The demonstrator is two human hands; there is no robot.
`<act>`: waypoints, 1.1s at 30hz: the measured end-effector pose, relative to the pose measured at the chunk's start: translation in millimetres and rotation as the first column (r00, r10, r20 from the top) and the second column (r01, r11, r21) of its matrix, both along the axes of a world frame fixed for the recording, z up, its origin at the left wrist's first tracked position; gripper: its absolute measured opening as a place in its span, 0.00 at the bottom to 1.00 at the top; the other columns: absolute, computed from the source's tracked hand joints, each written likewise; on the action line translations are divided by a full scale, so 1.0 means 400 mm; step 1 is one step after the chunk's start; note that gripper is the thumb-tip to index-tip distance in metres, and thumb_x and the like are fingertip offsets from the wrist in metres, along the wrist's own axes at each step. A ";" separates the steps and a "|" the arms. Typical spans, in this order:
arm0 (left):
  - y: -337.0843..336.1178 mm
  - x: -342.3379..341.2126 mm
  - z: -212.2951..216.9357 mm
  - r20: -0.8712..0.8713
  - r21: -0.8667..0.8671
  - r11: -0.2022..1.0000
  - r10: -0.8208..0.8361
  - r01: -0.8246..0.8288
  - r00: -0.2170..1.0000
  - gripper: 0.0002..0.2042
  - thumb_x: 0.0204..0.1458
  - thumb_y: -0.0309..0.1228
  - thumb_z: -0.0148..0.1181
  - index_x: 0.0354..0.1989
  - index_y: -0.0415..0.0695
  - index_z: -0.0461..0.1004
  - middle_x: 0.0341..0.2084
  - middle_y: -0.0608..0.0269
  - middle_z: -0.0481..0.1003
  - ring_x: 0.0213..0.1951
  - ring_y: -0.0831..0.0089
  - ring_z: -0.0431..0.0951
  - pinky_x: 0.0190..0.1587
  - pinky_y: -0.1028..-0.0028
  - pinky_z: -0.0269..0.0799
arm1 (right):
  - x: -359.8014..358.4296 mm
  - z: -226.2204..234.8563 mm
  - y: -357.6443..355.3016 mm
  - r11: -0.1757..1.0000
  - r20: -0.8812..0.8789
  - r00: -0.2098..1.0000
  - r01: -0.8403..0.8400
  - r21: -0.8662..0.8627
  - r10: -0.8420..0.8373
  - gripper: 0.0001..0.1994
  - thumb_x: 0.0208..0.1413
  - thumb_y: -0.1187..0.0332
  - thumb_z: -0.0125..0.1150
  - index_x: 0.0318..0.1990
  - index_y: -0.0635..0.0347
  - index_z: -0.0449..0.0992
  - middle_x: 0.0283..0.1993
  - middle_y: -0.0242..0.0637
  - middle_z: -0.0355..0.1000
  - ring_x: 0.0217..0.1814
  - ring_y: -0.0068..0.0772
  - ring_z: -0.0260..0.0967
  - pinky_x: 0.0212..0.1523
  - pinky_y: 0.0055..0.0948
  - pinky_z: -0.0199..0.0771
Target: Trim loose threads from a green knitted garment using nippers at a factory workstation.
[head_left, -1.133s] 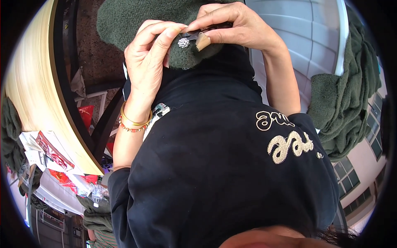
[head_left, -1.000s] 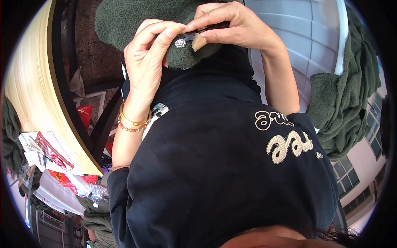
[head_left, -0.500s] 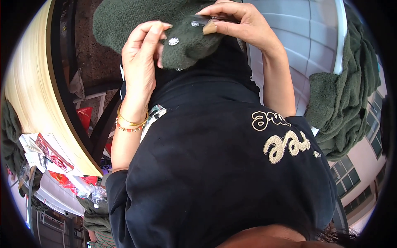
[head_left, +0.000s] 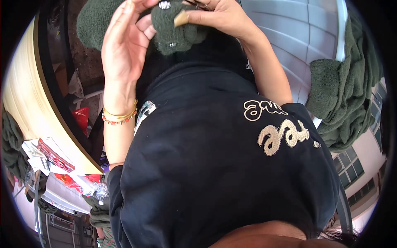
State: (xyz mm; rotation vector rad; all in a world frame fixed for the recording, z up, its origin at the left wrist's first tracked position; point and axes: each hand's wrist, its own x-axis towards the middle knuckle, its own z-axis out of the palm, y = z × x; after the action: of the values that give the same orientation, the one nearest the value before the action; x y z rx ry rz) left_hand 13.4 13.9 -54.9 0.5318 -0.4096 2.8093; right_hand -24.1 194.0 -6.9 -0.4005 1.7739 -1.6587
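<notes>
A dark green fuzzy knit garment (head_left: 173,31) is bunched in front of me, with shiny silver ornaments on it and more of its fabric (head_left: 93,25) spreading behind my left hand. My left hand (head_left: 124,49) grips the garment's left side; its upper fingers run to the picture's top edge. Bracelets circle that wrist. My right hand (head_left: 219,16) is closed at the fabric's right side, its thumb, in a tan cover (head_left: 181,18), pressing on the knit. Something thin and dark shows by the right fingers, too hidden to name.
At left stands a pale wooden tabletop (head_left: 20,87) with papers and a red packet (head_left: 56,155). Right of me is a light grey-blue panelled surface (head_left: 297,37), with a heap of dark green knitwear (head_left: 351,91) beyond. A red bag (head_left: 81,120) lies below the table.
Both hands and the garment have shifted up and left in the picture. My left hand has turned to show more of its palm. A lower ornament now shows more fully.
</notes>
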 end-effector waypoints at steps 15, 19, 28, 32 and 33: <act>-0.038 0.079 0.118 -0.119 -0.978 -0.201 0.281 -0.063 0.952 0.18 0.54 0.21 0.59 0.54 0.41 0.69 0.42 0.64 0.74 0.44 0.79 0.73 0.49 0.78 0.70 | -0.014 -0.051 0.023 0.910 0.218 0.941 0.314 -0.271 -0.259 0.12 0.57 0.68 0.61 0.46 0.65 0.77 0.42 0.30 0.76 0.42 0.19 0.71 0.45 0.21 0.71; -0.032 0.077 0.095 -0.186 -0.956 -0.264 0.207 -0.129 0.961 0.27 0.46 0.20 0.67 0.56 0.41 0.67 0.40 0.66 0.72 0.41 0.80 0.72 0.47 0.79 0.69 | -0.017 -0.034 0.017 0.908 0.269 0.927 0.330 -0.257 -0.261 0.13 0.57 0.68 0.61 0.47 0.65 0.77 0.42 0.31 0.76 0.42 0.19 0.71 0.45 0.21 0.71; -0.015 0.068 0.127 -0.098 -0.982 -0.180 0.242 -0.055 0.965 0.23 0.50 0.18 0.62 0.56 0.39 0.66 0.34 0.69 0.72 0.37 0.85 0.71 0.44 0.86 0.68 | -0.011 -0.018 0.017 0.930 0.318 0.905 0.339 -0.139 -0.283 0.12 0.58 0.65 0.61 0.45 0.61 0.78 0.38 0.27 0.76 0.34 0.14 0.70 0.31 0.14 0.66; -0.026 0.060 0.130 -0.028 -0.999 -0.034 0.286 -0.020 0.958 0.21 0.54 0.16 0.57 0.57 0.38 0.66 0.34 0.71 0.72 0.37 0.86 0.70 0.44 0.87 0.67 | -0.004 -0.053 0.017 0.905 0.318 0.894 0.384 -0.184 -0.315 0.12 0.58 0.63 0.61 0.44 0.59 0.79 0.34 0.23 0.75 0.28 0.10 0.64 0.24 0.12 0.57; -0.028 0.059 0.133 -0.034 -0.999 -0.038 0.276 -0.024 0.960 0.21 0.54 0.16 0.57 0.57 0.38 0.66 0.34 0.71 0.72 0.37 0.86 0.70 0.44 0.87 0.67 | -0.004 -0.065 0.016 0.880 0.328 0.888 0.409 -0.243 -0.322 0.11 0.58 0.62 0.61 0.43 0.59 0.79 0.32 0.22 0.74 0.26 0.09 0.62 0.24 0.13 0.56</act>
State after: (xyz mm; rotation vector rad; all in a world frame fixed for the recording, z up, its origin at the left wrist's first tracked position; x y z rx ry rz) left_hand 36.9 2.6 -1.5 -0.1016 1.7717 2.3481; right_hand -25.8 200.6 -32.8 0.0533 1.4447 -2.1534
